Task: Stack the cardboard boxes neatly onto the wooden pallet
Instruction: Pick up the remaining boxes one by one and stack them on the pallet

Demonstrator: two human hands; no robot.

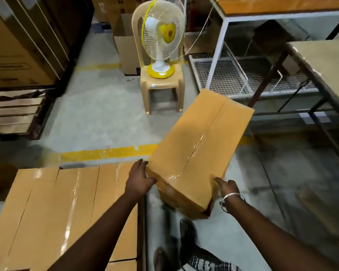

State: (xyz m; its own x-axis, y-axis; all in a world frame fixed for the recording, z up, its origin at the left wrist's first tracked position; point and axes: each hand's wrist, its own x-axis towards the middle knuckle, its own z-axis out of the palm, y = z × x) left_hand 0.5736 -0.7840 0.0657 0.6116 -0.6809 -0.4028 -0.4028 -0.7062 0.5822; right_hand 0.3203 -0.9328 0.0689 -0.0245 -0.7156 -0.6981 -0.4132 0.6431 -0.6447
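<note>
A long taped cardboard box (200,145) is tilted, its far end pointing up and away, and is carried between my two hands above the floor. My left hand (139,178) presses flat on its near left corner, with the thumb across the near end. My right hand (228,189), wearing a bangle, presses straight fingers against the near right side. A layer of several taped cardboard boxes (67,208) lies packed together at lower left, just left of the held box. A slatted wooden pallet (14,114) lies on the floor at far left.
A plastic chair (160,90) carrying a yellow table fan (162,36) stands straight ahead. A white metal rack (221,55) with wire shelves and a table (325,61) are on the right. Tall cartons (18,45) stand at upper left. My feet (186,231) are below the box.
</note>
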